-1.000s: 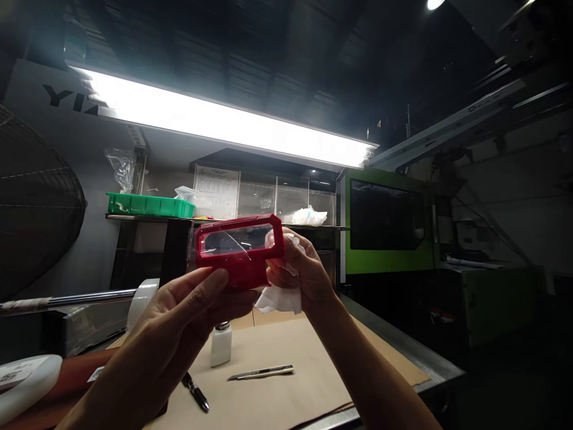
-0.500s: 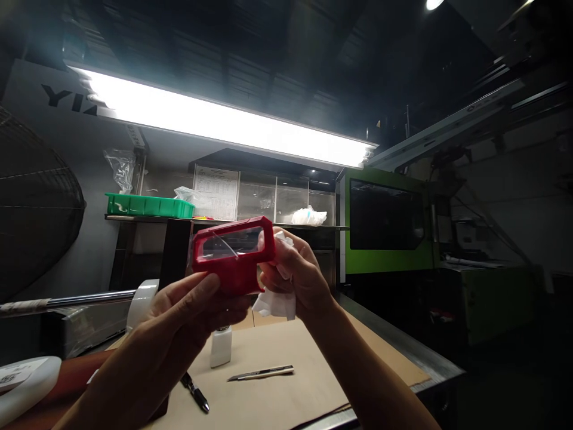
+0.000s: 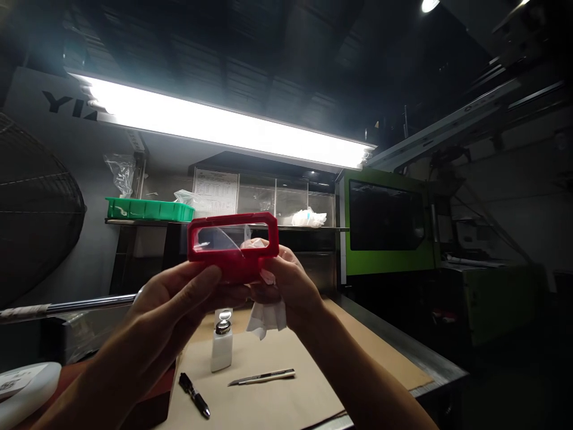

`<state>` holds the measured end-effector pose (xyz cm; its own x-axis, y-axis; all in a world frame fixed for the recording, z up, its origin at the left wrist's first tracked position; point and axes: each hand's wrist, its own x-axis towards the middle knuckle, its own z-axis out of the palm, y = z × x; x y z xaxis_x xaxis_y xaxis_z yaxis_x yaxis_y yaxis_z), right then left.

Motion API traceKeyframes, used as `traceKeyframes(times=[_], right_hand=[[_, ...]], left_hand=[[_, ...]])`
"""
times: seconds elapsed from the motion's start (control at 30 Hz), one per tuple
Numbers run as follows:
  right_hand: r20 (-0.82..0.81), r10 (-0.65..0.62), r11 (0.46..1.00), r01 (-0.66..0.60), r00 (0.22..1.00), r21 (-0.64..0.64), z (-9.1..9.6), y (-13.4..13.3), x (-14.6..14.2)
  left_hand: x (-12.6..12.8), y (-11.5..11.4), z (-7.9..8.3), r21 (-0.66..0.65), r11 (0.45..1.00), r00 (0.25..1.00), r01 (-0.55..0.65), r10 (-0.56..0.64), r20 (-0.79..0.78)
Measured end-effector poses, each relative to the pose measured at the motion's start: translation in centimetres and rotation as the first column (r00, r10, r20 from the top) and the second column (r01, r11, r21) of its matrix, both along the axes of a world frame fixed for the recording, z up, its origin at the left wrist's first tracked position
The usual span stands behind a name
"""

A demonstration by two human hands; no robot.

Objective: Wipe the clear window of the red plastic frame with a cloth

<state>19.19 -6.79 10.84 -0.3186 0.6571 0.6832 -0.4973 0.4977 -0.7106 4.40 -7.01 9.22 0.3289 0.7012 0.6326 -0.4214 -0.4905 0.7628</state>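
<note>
Between my two hands, a red plastic frame (image 3: 233, 270) with a see-through window is held up under the lamp. My left hand (image 3: 179, 298) grips its lower left side, thumb on the near face. My right hand (image 3: 290, 286) is closed on the lower right corner and also has a crumpled white tissue (image 3: 267, 316) in its fingers. Part of the tissue shows through the window, and its lower end hangs below the hand. Below the frame, a white pump bottle (image 3: 222, 349) stands upright on the table, near a craft knife (image 3: 262, 377) and a black pen (image 3: 194, 395).
A lit tube lamp (image 3: 233, 122) spans the space above. Behind is a shelf with a green tray (image 3: 150, 209) and a crumpled plastic bag (image 3: 308, 217). A large fan (image 3: 38, 203) stands at left, a green machine (image 3: 385, 261) at right. Brown board (image 3: 380, 352) covers the tabletop.
The red frame has turned to face me more squarely and sits more level. My right hand has shifted left and slightly down with the tissue, onto the frame's lower right corner.
</note>
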Motion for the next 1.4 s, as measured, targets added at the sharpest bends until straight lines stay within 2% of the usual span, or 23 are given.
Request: traceKeyframes(times=[0.17,0.3,0.47,0.83,1.03,1.23,1.4], right_hand=[[0.037,-0.028,0.998,0.026,0.999,0.064,1.5,0.0,0.4],[0.056,-0.051,0.988,0.042,0.997,0.15,2.8,0.3,0.8],[0.05,-0.115,0.974,0.103,0.992,0.204,4.2,0.3,0.6],[0.082,-0.149,0.963,0.126,0.986,0.237,5.0,0.6,-0.4],[0.125,-0.169,0.967,0.14,0.978,0.211,5.2,0.7,-0.5],[0.137,-0.129,0.965,0.092,0.982,0.245,5.2,1.0,-0.4],[0.112,-0.176,0.969,0.152,0.978,0.195,5.1,0.7,-0.6]], left_hand=[[-0.2,-0.4,2.6,0.182,0.976,0.988,-0.118,0.134,-0.076],[-0.3,-0.9,4.4,0.342,0.914,0.957,-0.219,0.269,-0.106],[-0.4,-2.0,5.9,0.405,0.857,0.923,-0.319,0.377,-0.07],[-1.3,-1.7,6.2,0.382,0.859,0.923,-0.34,0.382,-0.036],[-1.6,-1.5,5.9,0.377,0.864,0.927,-0.334,0.374,-0.037],[-1.8,-1.2,5.9,0.368,0.869,0.928,-0.331,0.371,-0.043],[-1.6,-1.4,5.8,0.333,0.875,0.928,-0.351,0.373,-0.003]])
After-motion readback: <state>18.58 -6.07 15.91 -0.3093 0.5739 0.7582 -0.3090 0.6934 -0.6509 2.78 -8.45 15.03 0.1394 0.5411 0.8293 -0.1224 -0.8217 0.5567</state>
